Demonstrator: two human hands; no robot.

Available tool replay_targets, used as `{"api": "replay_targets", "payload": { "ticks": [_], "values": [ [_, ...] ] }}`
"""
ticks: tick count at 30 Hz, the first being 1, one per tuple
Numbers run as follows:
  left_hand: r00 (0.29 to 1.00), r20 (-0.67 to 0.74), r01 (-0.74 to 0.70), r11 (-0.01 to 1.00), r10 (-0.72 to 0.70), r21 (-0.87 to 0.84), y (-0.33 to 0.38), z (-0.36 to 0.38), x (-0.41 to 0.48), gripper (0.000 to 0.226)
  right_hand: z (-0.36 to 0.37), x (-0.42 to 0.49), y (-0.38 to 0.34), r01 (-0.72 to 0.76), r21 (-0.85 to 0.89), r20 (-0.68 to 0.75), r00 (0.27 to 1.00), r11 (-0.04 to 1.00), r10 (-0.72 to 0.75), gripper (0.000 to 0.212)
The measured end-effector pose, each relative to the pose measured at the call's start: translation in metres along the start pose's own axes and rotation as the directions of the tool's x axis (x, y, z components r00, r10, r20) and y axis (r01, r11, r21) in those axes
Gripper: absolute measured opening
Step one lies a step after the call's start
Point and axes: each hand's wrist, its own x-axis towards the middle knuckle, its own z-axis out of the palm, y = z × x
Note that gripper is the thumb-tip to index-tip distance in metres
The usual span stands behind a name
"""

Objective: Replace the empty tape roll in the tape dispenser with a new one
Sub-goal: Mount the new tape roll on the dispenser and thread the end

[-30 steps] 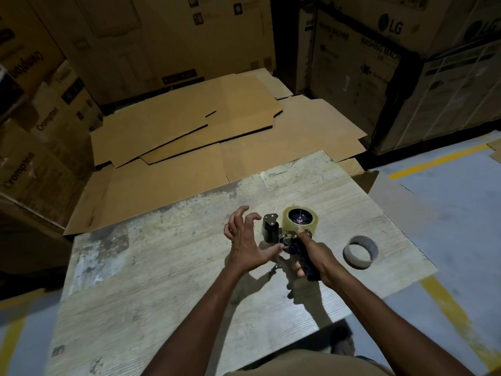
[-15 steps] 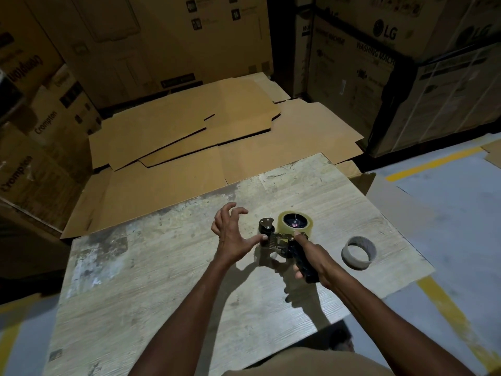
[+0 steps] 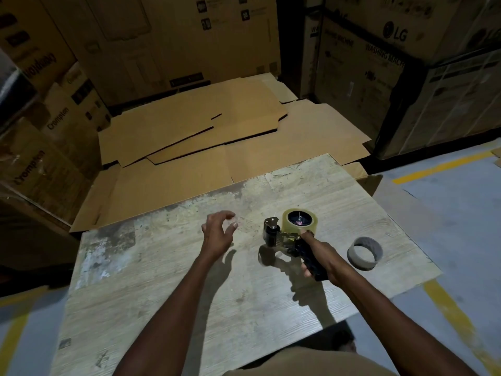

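Observation:
The black tape dispenser (image 3: 282, 237) lies on the worn wooden table (image 3: 162, 280), with a new clear tape roll (image 3: 299, 221) seated on its hub. My right hand (image 3: 318, 253) grips the dispenser's black handle, index finger stretched toward the roll. My left hand (image 3: 218, 233) hovers over the table well left of the dispenser, fingers curled loosely and apart, touching nothing I can make out. The empty grey cardboard core (image 3: 364, 253) rests on the table to the right of my right hand.
Flattened cardboard sheets (image 3: 206, 137) lie on the floor beyond the table. Stacked appliance cartons (image 3: 393, 63) wall in the back and both sides. Grey floor with yellow lines (image 3: 444, 166) runs along the right of the table.
My left hand has drawn away leftward from the dispenser's front end, where it was close a second ago. My right hand keeps its hold on the handle.

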Motion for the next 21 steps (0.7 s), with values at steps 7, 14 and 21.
{"api": "replay_targets", "payload": {
  "ticks": [7,14,21],
  "values": [
    [0.923,0.334,0.279,0.93,-0.192,-0.237,0.005,0.027,-0.02,0.023,-0.011,-0.008,-0.009,0.143,-0.104,-0.036,0.988,0.984,-0.148,0.075],
    [0.757,0.494,0.648,0.586,-0.428,-0.486,0.016,0.051,-0.025,0.035,-0.03,-0.02,-0.008,0.382,-0.244,-0.045,0.914,0.891,-0.404,0.038],
    [0.73,0.536,0.679,0.538,-0.423,-0.5,0.034,0.057,-0.028,0.044,-0.059,-0.049,-0.041,0.433,-0.24,-0.074,0.884,0.869,-0.461,0.027]
  ]
}}
